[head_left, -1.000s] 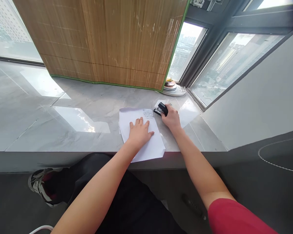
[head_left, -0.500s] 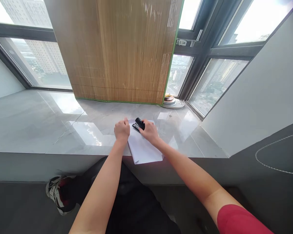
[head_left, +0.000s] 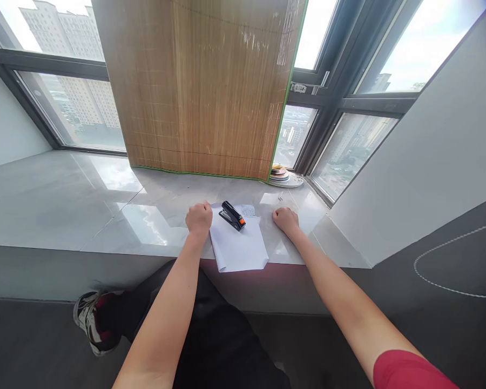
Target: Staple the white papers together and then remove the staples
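Observation:
A stack of white paper (head_left: 238,248) lies on the grey marble sill (head_left: 105,216), reaching its front edge. A black stapler (head_left: 233,215) with an orange end rests on the paper's far part. My left hand (head_left: 198,218) is closed in a fist at the paper's far left corner, and whether it pinches the sheets I cannot make out. My right hand (head_left: 285,219) rests closed on the sill to the right of the paper, apart from the stapler. A printed patch (head_left: 249,210) shows at the paper's far right corner.
A bamboo blind (head_left: 202,86) hangs behind the sill. A pile of round plates (head_left: 283,175) sits at the back right corner by the window frame. A small white slip (head_left: 269,199) lies on the sill behind my right hand. My knees and a shoe (head_left: 91,324) are below.
My right hand has let go of the stapler, left it on the paper and moved right onto the sill. My left hand went from flat on the paper to a fist at its corner.

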Action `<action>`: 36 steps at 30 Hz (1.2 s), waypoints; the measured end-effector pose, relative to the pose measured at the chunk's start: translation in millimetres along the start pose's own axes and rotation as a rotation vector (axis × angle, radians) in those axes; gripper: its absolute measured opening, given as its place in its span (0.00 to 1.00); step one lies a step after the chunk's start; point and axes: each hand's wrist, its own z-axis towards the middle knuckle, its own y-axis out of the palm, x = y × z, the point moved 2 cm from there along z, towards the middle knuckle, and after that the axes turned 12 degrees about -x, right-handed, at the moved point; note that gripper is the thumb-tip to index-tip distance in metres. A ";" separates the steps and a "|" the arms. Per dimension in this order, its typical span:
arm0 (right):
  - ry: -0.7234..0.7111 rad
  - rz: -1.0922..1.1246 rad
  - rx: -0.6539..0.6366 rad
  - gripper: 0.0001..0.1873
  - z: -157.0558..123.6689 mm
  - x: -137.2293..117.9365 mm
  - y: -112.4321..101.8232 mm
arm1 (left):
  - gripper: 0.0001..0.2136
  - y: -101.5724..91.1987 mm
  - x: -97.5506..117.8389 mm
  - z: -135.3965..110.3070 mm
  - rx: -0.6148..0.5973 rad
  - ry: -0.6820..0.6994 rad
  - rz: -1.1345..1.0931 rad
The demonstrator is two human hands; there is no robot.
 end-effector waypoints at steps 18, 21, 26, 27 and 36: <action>-0.612 0.620 -0.083 0.24 -29.5 -143.6 17.4 | 0.26 10.5 7.4 -5.8 -0.031 0.079 0.065; -0.482 0.571 -0.062 0.20 -20.0 -101.5 12.1 | 0.27 10.2 9.5 -7.9 -0.051 0.097 0.054; -0.275 0.607 -0.007 0.25 -7.2 -10.1 -2.7 | 0.27 10.6 9.9 -8.7 -0.064 0.107 0.048; -0.255 0.626 -0.006 0.25 -6.1 3.6 -4.8 | 0.27 11.0 9.8 -8.7 -0.063 0.110 0.048; 0.093 0.492 0.187 0.25 4.0 100.7 -19.2 | 0.27 13.2 12.5 -10.6 -0.068 0.115 0.067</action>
